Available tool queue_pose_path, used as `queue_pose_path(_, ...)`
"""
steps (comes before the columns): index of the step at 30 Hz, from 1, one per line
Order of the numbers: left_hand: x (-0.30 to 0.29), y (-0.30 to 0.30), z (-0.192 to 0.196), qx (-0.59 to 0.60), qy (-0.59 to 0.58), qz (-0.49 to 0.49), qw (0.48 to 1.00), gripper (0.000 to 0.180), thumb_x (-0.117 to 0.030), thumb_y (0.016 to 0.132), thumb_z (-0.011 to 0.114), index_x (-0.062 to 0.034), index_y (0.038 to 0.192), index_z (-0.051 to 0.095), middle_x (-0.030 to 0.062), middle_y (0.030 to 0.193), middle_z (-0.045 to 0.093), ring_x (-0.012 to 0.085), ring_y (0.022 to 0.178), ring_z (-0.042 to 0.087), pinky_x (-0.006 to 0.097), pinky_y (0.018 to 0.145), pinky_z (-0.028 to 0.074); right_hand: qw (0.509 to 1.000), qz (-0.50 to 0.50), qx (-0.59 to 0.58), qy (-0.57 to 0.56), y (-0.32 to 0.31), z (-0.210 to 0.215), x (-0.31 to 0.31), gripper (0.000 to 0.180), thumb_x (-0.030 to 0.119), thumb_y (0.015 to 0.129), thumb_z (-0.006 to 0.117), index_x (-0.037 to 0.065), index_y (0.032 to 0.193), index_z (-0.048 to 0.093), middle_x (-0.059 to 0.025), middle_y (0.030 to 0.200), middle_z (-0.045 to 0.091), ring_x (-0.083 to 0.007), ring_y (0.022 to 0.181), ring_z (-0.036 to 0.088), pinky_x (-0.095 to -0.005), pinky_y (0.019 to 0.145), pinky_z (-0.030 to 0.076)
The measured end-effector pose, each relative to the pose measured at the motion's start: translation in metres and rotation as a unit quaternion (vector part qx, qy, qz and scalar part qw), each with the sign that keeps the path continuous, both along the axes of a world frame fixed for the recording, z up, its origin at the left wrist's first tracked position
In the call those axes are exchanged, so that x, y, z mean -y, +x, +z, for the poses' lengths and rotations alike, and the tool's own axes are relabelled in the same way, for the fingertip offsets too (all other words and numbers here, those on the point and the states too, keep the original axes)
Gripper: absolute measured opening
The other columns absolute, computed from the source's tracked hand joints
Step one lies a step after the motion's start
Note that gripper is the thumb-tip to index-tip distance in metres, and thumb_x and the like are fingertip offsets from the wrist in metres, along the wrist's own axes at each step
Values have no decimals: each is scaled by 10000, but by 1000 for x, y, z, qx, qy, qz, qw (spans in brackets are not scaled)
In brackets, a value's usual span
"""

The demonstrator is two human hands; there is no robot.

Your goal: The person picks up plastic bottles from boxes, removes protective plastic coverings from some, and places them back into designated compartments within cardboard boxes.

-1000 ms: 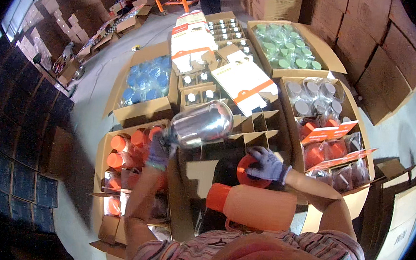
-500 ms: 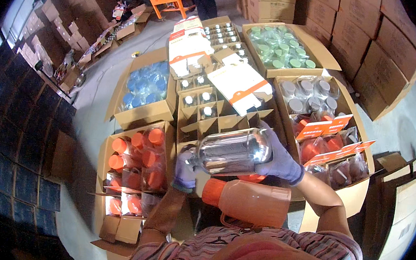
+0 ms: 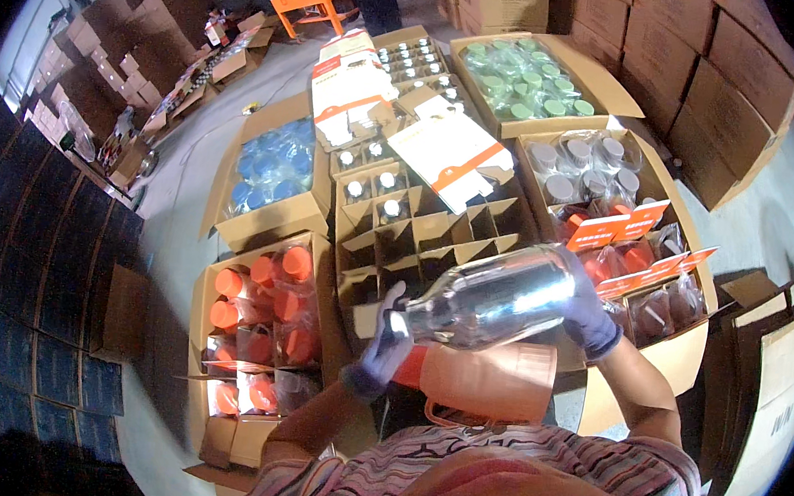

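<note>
Clasped two-handed, head view: one silvered glass flask liner, neck in gloved left hand, base in gloved right hand; seen across divided carton's near right corner, partly covering peach handled jug.

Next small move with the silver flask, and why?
Probably ease the silver flask toward the right end of the peach jug: the left hand holds its neck, the right hand its base, and the neck points left, where the jug's orange end lies.
</note>
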State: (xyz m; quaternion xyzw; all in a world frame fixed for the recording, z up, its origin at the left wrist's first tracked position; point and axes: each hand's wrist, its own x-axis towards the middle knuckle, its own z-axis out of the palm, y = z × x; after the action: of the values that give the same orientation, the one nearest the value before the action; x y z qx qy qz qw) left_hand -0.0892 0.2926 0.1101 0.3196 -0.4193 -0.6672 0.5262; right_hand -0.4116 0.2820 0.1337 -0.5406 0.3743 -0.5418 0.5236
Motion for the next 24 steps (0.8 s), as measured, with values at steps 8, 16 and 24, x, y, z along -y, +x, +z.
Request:
queue_pose_path(8,-24,36,6,598,-467,-225,611,944,-482,631,766,-135,1417,375,202,1438,321,429,1276,361,549,1015,343,948,-113,249,162,-90,8,-80,563,390,888,582,64,1324,439,-105,1254,521,-225,1132,532,-387,924,480)
queue_pose_path(16,-23,72,-15,599,-438,-176,646,846,-365,678,765,-186,1413,385,200,1351,397,426,1189,444,515,972,383,964,-212,48,156,-144,19,-142,496,371,921,539,46,1289,460,-81,1171,563,-193,1013,596,-321,785,544)
queue_pose_path(24,-30,112,-44,526,-436,-176,709,608,-92,811,621,-86,1383,415,217,1231,532,389,1092,547,436,952,434,955,-209,26,210,-131,-37,-148,788,203,752,709,24,1414,323,-87,1271,494,-183,1133,504,-299,945,438)
